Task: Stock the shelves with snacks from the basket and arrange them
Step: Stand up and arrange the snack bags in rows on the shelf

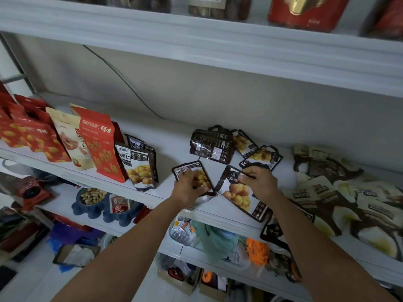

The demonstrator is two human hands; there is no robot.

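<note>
On the white middle shelf lie several black chestnut snack pouches. My left hand grips one pouch lying flat near the shelf's front edge. My right hand pinches the top edge of a second pouch beside it. More of the same pouches lie loose behind them, and two stand upright to the left. No basket is in view.
Red and beige snack bags stand in a row at the shelf's left. Beige and brown pouches lie heaped at the right. A cable runs down the back wall. Lower shelves hold bowls and clutter; another shelf hangs above.
</note>
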